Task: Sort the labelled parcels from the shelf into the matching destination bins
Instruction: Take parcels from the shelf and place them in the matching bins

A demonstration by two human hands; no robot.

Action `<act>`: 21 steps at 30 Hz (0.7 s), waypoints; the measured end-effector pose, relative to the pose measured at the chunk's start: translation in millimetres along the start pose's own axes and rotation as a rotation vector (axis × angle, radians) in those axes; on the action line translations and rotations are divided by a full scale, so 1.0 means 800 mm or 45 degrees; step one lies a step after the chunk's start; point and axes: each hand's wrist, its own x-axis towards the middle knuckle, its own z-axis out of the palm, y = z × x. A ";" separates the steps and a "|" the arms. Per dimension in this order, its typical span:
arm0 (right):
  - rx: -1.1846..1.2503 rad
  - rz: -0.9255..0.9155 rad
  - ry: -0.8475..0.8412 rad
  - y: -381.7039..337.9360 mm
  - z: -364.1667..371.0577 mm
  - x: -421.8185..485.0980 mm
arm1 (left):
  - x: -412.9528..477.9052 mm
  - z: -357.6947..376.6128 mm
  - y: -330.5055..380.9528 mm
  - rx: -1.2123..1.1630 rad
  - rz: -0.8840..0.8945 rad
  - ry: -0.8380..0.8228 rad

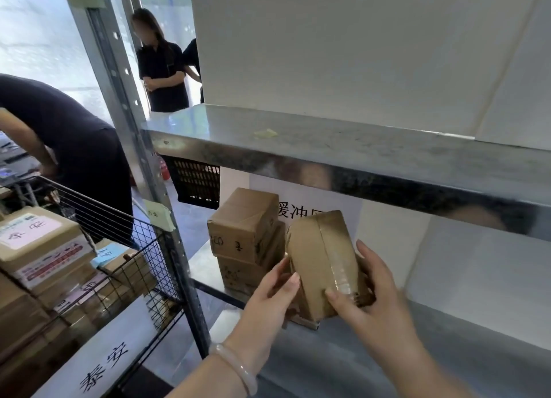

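1. Between both hands, a brown cardboard parcel [320, 263] is held tilted, with a strip of clear tape running down the side that faces the camera.
2. On its left edge, the left hand [268, 302] grasps the parcel with its fingers curled round the cardboard. A pale bracelet [238, 368] circles that wrist.
3. On its lower right, the right hand [369, 302] grasps it too. The thumb presses on the taped face and the fingers wrap behind.
4. Just under both hands lies the lower shelf board [372, 359]. I cannot tell whether the parcel's bottom corner touches it.
5. Just beyond the left hand's fingertips, a stack of parcels [247, 239] with handwritten marks stands on the same board, just beside the held parcel.
6. Above the hands and behind the parcel hangs a white paper sign [301, 211], with its printed characters partly hidden.
7. Higher still runs the upper shelf board [328, 150], made of grey metal.
8. Left of the left hand, past the upright post [140, 159], a wire bin [143, 248] holds labelled boxes [38, 248]. A bin sign [104, 365] reading 泰安 lies along its front.
9. Far left of the hands a bending person [74, 138] in dark clothes leans over, and a standing person [162, 66] waits well beyond.
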 end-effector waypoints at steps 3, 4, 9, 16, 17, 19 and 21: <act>-0.208 -0.167 -0.097 -0.003 0.003 -0.004 | -0.010 -0.002 -0.001 -0.154 -0.094 -0.051; -0.176 -0.193 -0.117 -0.004 0.006 -0.004 | -0.013 -0.002 -0.001 -0.180 -0.098 -0.010; -0.075 -0.181 -0.111 -0.009 0.014 0.003 | -0.027 -0.020 0.004 -0.431 -0.107 0.077; 0.263 0.062 -0.499 -0.024 0.055 0.006 | -0.060 -0.059 0.020 -0.641 -0.008 0.078; 0.333 0.083 -0.549 -0.027 0.063 0.005 | -0.065 -0.066 0.022 -0.651 -0.003 0.104; 0.383 0.069 -0.608 -0.031 0.081 0.008 | -0.075 -0.081 0.027 -0.644 0.019 0.156; 0.407 0.091 -0.654 -0.035 0.101 0.012 | -0.085 -0.099 0.031 -0.590 0.063 0.199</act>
